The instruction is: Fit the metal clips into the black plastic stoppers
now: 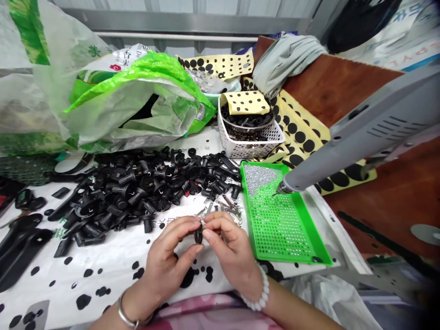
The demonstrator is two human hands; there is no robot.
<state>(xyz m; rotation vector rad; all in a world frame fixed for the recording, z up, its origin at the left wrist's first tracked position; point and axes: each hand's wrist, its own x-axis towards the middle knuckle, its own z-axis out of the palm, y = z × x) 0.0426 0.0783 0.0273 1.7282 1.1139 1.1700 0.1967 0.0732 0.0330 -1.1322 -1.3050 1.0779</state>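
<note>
A small black plastic part [198, 234] is pinched between both my hands, low over the front of the table. My left hand [172, 252] grips it from the left with thumb and fingers, a metal bangle on its wrist. From the right, the thumb and index finger of my right hand [232, 250] close on the same part; a pale bead bracelet circles that wrist. The part's exact kind is partly hidden by my fingers. Just beyond my hands lie thin metal strips [228, 207] and a large heap of black plastic parts [137, 183].
Small silvery pieces lie in a green perforated tray [292, 229] at the right. Above it hangs a grey electric screwdriver [330, 156]. Behind stand a white basket [240, 147] of parts and green-white plastic bags [154, 114]. Yellow sheets with black dots [305, 133] lean at the back right.
</note>
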